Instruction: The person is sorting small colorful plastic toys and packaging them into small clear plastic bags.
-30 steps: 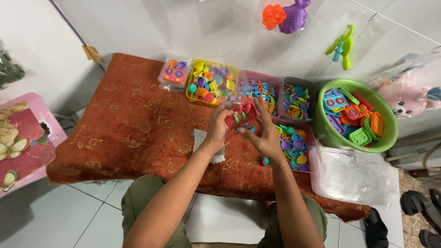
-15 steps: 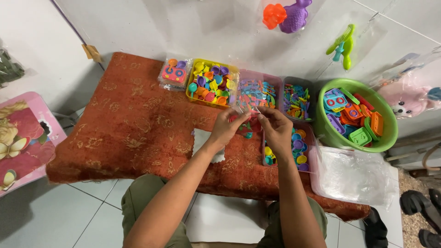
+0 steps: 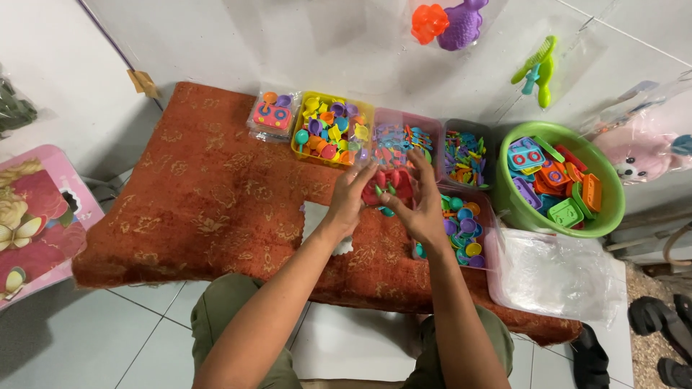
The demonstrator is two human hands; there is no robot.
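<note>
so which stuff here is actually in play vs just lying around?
In play:
left hand
right hand
red toy held between both hands
trays of small plastic pieces beside the hands

Lying about:
green bowl
clear bag
pink stool
hanging toys

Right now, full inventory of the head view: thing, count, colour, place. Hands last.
Cloth: one, rust-red patterned, covering the low table.
Yellow tray: one, mixed-colour small toys, back centre.
Packaged toy: one, pink and blue, left of the yellow tray.
Clear boxes: three or so, colourful small pieces, right of the yellow tray.
Green bowl: one, bigger toy pieces inside, far right.
Plastic bags: clear, a pile in front of the green bowl.
Pink stool: one, floral, far left.
Red toy: one, between both hands.
Left hand: on the red toy.
Right hand: on the red toy.
</note>
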